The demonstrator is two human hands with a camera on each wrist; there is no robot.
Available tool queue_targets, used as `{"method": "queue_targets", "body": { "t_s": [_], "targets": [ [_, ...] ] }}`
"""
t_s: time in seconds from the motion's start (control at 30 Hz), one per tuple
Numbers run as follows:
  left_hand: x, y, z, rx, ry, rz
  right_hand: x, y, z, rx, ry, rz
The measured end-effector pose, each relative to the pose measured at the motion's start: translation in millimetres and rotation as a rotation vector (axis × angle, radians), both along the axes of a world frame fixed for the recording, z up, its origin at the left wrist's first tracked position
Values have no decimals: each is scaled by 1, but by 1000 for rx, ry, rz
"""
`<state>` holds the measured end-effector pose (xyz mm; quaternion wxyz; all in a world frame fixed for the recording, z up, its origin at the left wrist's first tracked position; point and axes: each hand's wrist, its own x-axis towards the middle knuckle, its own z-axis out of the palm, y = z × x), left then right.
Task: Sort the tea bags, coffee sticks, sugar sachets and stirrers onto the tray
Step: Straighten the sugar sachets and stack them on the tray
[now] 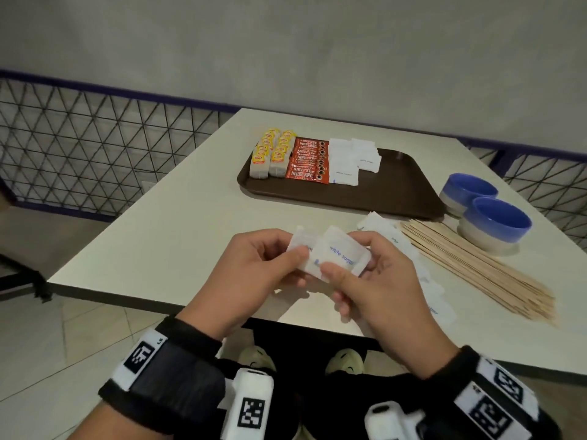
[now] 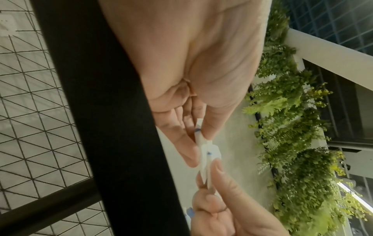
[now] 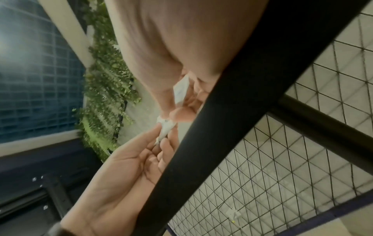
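Both hands hold white sugar sachets [image 1: 341, 254] above the table's near edge. My left hand [image 1: 270, 258] pinches one sachet [image 1: 300, 241] between thumb and fingers. My right hand [image 1: 362, 271] pinches the sachet printed "white sugar", thumb on top. The wrist views show the sachets [image 2: 206, 153] [image 3: 166, 127] edge-on between both hands. On the brown tray [image 1: 390, 192] lie yellow-tagged tea bags [image 1: 270, 154], red coffee sticks [image 1: 306, 163] and rows of white sugar sachets [image 1: 352, 160]. Loose sachets [image 1: 397, 239] and wooden stirrers [image 1: 476, 265] lie on the table to the right.
Two blue-and-white bowls [image 1: 489, 214] stand right of the tray, beside the stirrers. The white table [image 1: 178, 223] ends just under my hands. A wire mesh fence [image 1: 79, 147] runs behind and to the left of the table.
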<state>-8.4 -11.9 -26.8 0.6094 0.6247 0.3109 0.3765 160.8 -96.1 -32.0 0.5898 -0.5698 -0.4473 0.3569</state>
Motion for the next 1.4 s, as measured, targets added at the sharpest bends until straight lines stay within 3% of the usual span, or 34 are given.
{"method": "queue_targets", "body": {
  "t_s": [0.2, 0.4, 0.6, 1.4],
  "targets": [
    [1, 1, -1, -91, -62, -18, 5, 9, -7, 75, 71, -24],
    [-2, 1, 0, -76, -11, -92, 3, 6, -8, 36, 18, 3],
    [-3, 1, 3, -137, -66, -141, -1, 10, -10, 0, 51, -7],
    [0, -5, 3, -44, -10, -89, 5, 3, -10, 21, 65, -48]
  ]
}}
